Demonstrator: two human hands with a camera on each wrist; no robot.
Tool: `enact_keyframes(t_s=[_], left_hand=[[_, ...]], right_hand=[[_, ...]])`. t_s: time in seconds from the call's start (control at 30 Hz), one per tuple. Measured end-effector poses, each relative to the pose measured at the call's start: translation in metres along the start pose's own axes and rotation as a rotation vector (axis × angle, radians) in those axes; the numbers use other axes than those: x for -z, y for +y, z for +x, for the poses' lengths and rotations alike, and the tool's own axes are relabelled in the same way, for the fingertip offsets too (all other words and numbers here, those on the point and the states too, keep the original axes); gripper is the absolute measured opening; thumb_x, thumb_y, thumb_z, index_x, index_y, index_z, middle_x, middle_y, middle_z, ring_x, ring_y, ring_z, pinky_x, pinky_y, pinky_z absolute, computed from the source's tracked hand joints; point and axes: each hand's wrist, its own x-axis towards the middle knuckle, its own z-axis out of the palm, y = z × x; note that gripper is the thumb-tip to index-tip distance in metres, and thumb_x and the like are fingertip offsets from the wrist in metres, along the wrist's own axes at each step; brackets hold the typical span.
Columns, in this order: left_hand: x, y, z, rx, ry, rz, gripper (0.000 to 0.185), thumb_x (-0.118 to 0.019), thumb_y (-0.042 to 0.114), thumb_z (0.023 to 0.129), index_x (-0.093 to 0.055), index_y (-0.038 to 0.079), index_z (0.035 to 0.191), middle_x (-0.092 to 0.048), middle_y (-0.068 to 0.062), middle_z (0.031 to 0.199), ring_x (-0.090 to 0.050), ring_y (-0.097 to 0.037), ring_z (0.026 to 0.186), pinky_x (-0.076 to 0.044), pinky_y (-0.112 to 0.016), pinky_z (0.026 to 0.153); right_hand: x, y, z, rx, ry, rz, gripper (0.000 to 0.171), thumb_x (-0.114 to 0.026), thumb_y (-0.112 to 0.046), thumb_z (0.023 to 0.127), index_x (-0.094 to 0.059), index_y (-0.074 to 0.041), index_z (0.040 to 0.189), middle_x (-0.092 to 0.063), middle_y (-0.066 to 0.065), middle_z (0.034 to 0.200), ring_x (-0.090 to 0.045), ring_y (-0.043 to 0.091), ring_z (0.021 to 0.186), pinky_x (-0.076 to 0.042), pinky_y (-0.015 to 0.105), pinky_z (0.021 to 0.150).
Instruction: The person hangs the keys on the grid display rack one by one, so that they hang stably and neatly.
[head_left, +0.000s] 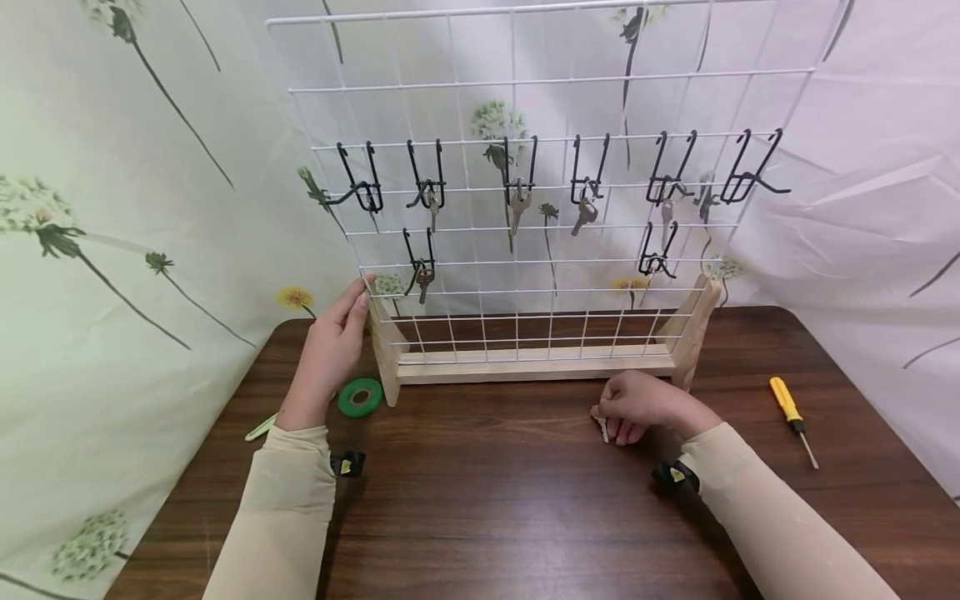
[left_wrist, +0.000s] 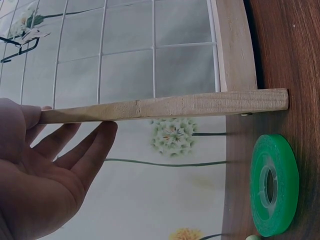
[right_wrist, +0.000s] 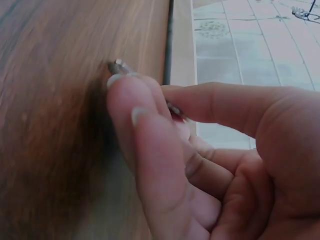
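Observation:
A white wire grid rack point(head_left: 525, 108) on a wooden base point(head_left: 525, 364) stands on the dark wooden table point(head_left: 487, 500). Black hooks point(head_left: 430, 179) hang on it, several carrying keys point(head_left: 517, 208). My left hand point(head_left: 333, 346) has straight fingers point(left_wrist: 95, 145) resting against the rack's left wooden upright point(left_wrist: 165, 106). My right hand point(head_left: 637, 406) sits on the table in front of the base and pinches a small key point(head_left: 603, 429) between thumb and forefinger; the key's tip point(right_wrist: 117, 66) shows past my fingertips point(right_wrist: 135, 110).
A green tape roll point(head_left: 360, 397) lies beside the rack's left foot, also in the left wrist view point(left_wrist: 274, 184). A pale green strip point(head_left: 260, 428) lies at the table's left edge. A yellow-handled screwdriver point(head_left: 792, 408) lies at the right. Floral cloth point(head_left: 112, 250) hangs behind and to the sides.

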Motion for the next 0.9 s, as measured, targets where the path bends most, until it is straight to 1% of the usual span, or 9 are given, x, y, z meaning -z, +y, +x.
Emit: enact_keyframes(t_s=[0.2, 0.37, 0.5, 0.6, 0.7, 0.83, 0.9], left_hand=[[0.0, 0.003, 0.0, -0.001, 0.0, 0.005, 0.054, -0.037, 0.051, 0.116, -0.045, 0.029, 0.165, -0.04, -0.006, 0.172, -0.037, -0.035, 0.162, -0.033, -0.063, 0.13], [0.001, 0.005, -0.001, 0.008, -0.005, 0.008, 0.055, -0.037, 0.05, 0.116, -0.044, 0.027, 0.165, -0.039, -0.006, 0.173, -0.036, -0.035, 0.162, -0.033, -0.062, 0.13], [0.002, 0.005, -0.002, 0.009, -0.003, 0.01, 0.054, -0.037, 0.05, 0.116, -0.044, 0.028, 0.165, -0.039, -0.005, 0.173, -0.036, -0.034, 0.162, -0.032, -0.063, 0.13], [0.002, 0.004, -0.003, 0.011, -0.006, 0.012, 0.054, -0.037, 0.051, 0.116, -0.043, 0.029, 0.165, -0.039, -0.005, 0.173, -0.036, -0.035, 0.162, -0.032, -0.063, 0.13], [0.002, 0.004, -0.003, 0.01, -0.007, 0.018, 0.054, -0.037, 0.05, 0.116, -0.043, 0.029, 0.165, -0.039, -0.005, 0.173, -0.035, -0.035, 0.162, -0.032, -0.064, 0.13], [0.002, 0.004, -0.002, 0.006, -0.004, 0.023, 0.054, -0.037, 0.049, 0.116, -0.044, 0.028, 0.165, -0.039, -0.006, 0.173, -0.036, -0.036, 0.162, -0.032, -0.063, 0.13], [0.002, 0.005, -0.003, 0.009, -0.005, 0.023, 0.054, -0.037, 0.05, 0.116, -0.043, 0.028, 0.165, -0.038, -0.006, 0.173, -0.035, -0.036, 0.162, -0.031, -0.063, 0.13]], right_hand=[[-0.002, -0.009, -0.007, 0.025, 0.011, 0.0, 0.023, -0.068, -0.02, 0.103, -0.068, -0.004, 0.087, -0.073, 0.008, 0.074, -0.071, 0.015, 0.06, -0.064, 0.033, 0.059], [-0.005, -0.022, -0.016, 0.049, 0.024, 0.031, 0.021, -0.07, -0.019, 0.103, -0.07, -0.002, 0.09, -0.076, 0.01, 0.076, -0.073, 0.016, 0.068, -0.064, 0.033, 0.062], [-0.005, -0.034, -0.025, 0.101, 0.048, 0.041, 0.02, -0.068, -0.018, 0.104, -0.073, 0.0, 0.098, -0.077, 0.01, 0.076, -0.075, 0.017, 0.069, -0.065, 0.035, 0.061], [-0.003, -0.043, -0.034, 0.146, 0.092, 0.041, 0.02, -0.067, -0.02, 0.106, -0.074, -0.002, 0.101, -0.076, 0.008, 0.075, -0.075, 0.018, 0.068, -0.065, 0.036, 0.061], [0.0, -0.054, -0.046, 0.188, 0.141, 0.059, 0.018, -0.067, -0.02, 0.107, -0.074, -0.005, 0.102, -0.074, 0.007, 0.075, -0.075, 0.019, 0.07, -0.066, 0.037, 0.061], [0.004, -0.068, -0.064, 0.256, 0.227, 0.072, 0.016, -0.067, -0.019, 0.106, -0.075, -0.005, 0.104, -0.074, 0.007, 0.076, -0.074, 0.02, 0.07, -0.065, 0.036, 0.062], [0.007, -0.074, -0.073, 0.281, 0.281, 0.071, 0.018, -0.067, -0.02, 0.107, -0.075, -0.004, 0.107, -0.075, 0.008, 0.078, -0.074, 0.02, 0.07, -0.066, 0.035, 0.063]])
